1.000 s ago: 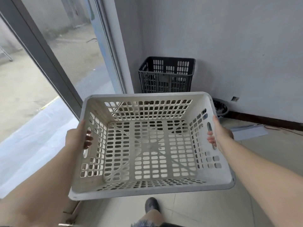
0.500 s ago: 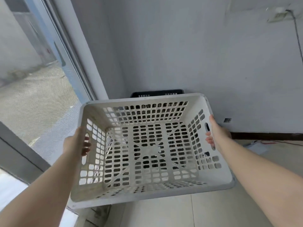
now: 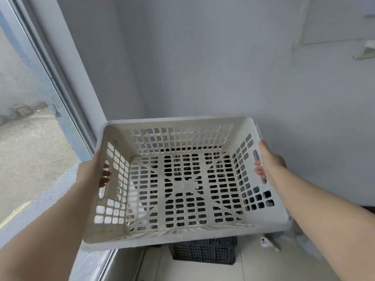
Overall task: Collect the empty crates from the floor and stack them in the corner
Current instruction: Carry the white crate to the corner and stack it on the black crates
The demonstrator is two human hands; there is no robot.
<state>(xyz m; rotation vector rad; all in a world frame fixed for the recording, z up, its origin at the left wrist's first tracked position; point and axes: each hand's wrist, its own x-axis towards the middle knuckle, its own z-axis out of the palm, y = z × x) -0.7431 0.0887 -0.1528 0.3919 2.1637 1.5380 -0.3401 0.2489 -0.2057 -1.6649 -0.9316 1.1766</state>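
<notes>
You've carried the white crate (image 3: 182,179) forward, so it now hangs above the black crate (image 3: 205,252) in the corner. From the left: glass door (image 3: 30,138); your left hand (image 3: 95,171) grips the left handle slot; your right hand (image 3: 267,165) grips the right one.
</notes>
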